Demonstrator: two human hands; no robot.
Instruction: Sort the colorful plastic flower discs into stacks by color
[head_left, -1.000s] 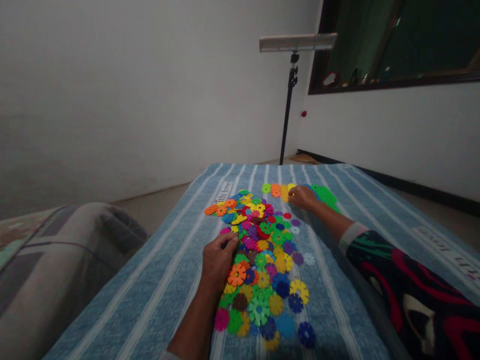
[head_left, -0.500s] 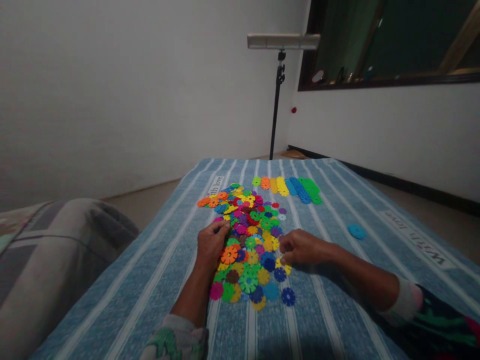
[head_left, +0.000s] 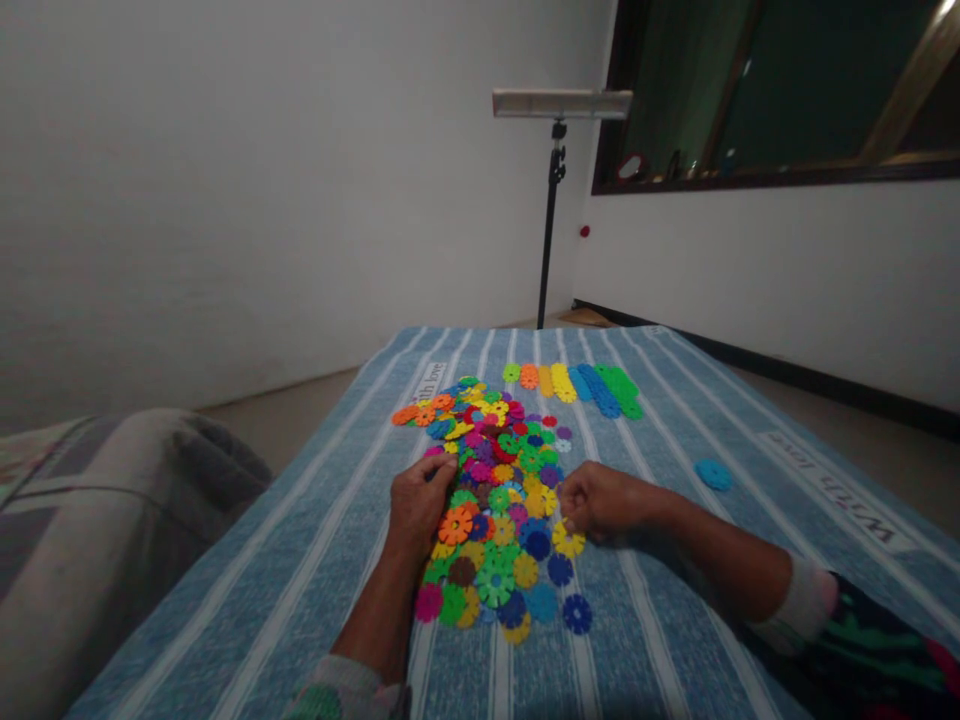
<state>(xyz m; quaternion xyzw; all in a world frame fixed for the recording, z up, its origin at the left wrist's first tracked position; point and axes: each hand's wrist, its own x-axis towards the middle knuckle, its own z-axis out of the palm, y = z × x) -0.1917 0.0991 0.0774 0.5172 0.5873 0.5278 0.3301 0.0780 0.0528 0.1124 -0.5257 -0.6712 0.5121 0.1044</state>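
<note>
A heap of flower-shaped plastic discs (head_left: 496, 580) in many colours spreads over the striped cloth between my hands. At the heap's left edge rests my left hand (head_left: 420, 500), thumb and fingers drawn together; its fingertips are partly hidden, and I cannot make out anything in them. My right hand (head_left: 604, 500) is on the opposite side, its fingers curled into a pinch at the upper edge of a yellow disc (head_left: 568, 541). Just below that lies a dark blue disc (head_left: 560, 570). A large orange disc (head_left: 455, 525) is close to my left wrist.
Past the heap, rows of overlapping discs lie sorted by colour, with green ones (head_left: 619, 390) at the right end. Light blue discs (head_left: 712, 474) sit apart on the right of the striped cloth (head_left: 300, 560). A lamp stand (head_left: 549, 240) rises behind; a draped grey fabric (head_left: 150, 520) is left.
The view has tilted up slightly, so everything sits lower. More of the yellow disc at my right fingertips shows now. My left hand has hardly moved.
</note>
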